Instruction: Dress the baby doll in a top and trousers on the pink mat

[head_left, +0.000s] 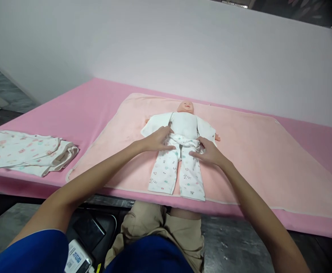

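A baby doll [186,107] lies on its back with its head away from me, in a white long-sleeved top [184,124]. White baby pants [166,172] with a small animal print cover its lower body, legs spread toward me. At the left side of the waistband is my left hand [158,140], thumb on the front and fingers at the upper edge. My right hand [210,151] holds the opposite side, where the cloth is bunched. Parts of the fingers of both hands are hidden. The doll's feet do not show.
A peach mat [254,159] lies under the doll on a pink-covered table [97,93]. Folded printed baby clothes [26,151] lie at the left. A white panel [166,49] rises behind. Below the table edge are a dark phone-like device [89,229] and a white box-shaped device [77,256].
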The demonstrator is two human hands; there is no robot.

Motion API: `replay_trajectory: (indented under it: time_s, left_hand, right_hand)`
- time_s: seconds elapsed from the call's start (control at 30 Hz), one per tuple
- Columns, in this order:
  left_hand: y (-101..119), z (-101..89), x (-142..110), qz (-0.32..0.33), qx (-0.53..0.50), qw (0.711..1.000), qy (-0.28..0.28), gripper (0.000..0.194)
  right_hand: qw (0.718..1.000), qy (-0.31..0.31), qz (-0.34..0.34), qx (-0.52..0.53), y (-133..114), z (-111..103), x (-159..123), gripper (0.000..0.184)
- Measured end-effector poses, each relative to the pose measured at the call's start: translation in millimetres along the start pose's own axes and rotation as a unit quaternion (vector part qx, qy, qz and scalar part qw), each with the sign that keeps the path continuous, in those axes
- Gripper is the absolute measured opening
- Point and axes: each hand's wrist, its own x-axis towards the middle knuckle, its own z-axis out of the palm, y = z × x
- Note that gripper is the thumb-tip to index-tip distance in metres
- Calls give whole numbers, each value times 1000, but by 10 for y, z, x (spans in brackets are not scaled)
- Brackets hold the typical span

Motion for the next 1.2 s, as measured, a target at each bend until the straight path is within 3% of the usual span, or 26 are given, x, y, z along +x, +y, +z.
replay_trajectory:
  time_s: [0.13, 0.3, 0.4, 0.53, 0.63, 0.7, 0.8, 0.9, 0.97, 1.1, 1.2]
  left_hand:
    - [68, -7, -63, -71, -31, 995, -57, 88]
    - [130, 54, -86, -123, -18, 990, -65, 85]
    - [141, 98, -74, -118, -22, 991, -58, 84]
    - [180, 153, -155, -74, 64, 995, -34, 58]
    - [255, 202, -352, -16, 123, 992, -13, 71]
    - [316, 234, -498, 6, 129, 992, -11, 87]
    - [403, 262, -642, 8, 133, 990, -35, 83]
    - [498, 270, -718, 13, 150, 986, -74, 71]
    - [567, 285, -770, 16, 160, 983, -89, 73]
    - [662, 357, -876, -5, 198, 974, -109, 78]
    - [665, 397, -909, -14, 222, 967, -125, 63]
  right_hand:
    - [996, -46, 80, 23, -18, 35, -98, 66]
    - [992, -43, 115, 29, -6, 126, -120, 75]
    - [995, -30, 90, -2, -45, 137, -96, 64]
    - [998, -40, 14, -44, -113, 87, -147, 49]
    - [995, -75, -26, -53, -129, 42, -308, 52]
    - [994, -91, -28, -55, -129, 37, -437, 68]
    - [995, -77, -20, -56, -159, 70, -585, 81]
    - [994, -89, -36, -50, -249, 108, -676, 65]
    - [992, -109, -42, -56, -323, 122, -733, 64]
    - [987, -109, -42, -106, -437, 166, -853, 79]
    - [985, -97, -58, -133, -470, 232, -918, 61]
